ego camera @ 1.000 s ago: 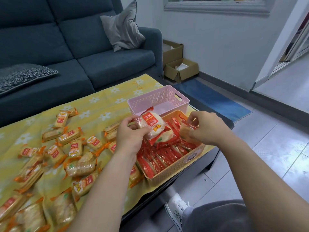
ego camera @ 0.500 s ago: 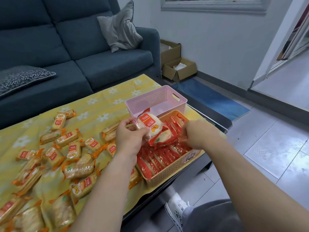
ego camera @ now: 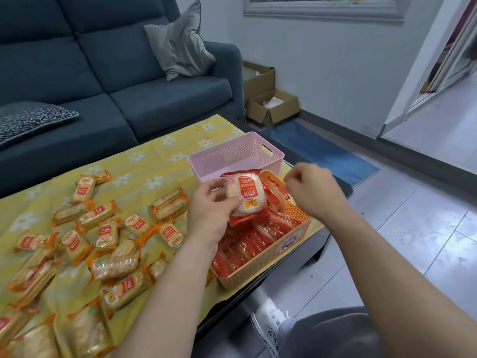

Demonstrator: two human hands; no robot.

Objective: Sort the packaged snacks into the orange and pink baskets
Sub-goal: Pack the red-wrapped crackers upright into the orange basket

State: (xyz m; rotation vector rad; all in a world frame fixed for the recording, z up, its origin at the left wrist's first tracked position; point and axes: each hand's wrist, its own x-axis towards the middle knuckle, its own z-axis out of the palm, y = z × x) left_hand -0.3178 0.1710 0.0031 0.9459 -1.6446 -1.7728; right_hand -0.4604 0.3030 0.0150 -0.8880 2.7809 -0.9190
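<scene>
My left hand (ego camera: 210, 210) grips a red-wrapped round rice cracker pack (ego camera: 246, 193) above the orange basket (ego camera: 260, 262), which holds several red packs standing in rows. My right hand (ego camera: 313, 189) hovers over the basket's far right corner with its fingers curled; nothing shows in it. The pink basket (ego camera: 237, 151) sits just behind the orange one and looks empty. Several orange-wrapped cracker packs (ego camera: 105, 228) lie scattered on the yellow flowered cloth (ego camera: 144, 171) to the left.
A dark blue sofa (ego camera: 108, 73) with a grey cushion stands behind the table. Cardboard boxes (ego camera: 271, 104) and a blue mat (ego camera: 320, 151) are on the floor to the right. The table's front edge runs just below the orange basket, above my knee and shoe.
My right hand has risen out of the orange basket and let go of the pack it held there. My left hand has lifted its red pack slightly higher.
</scene>
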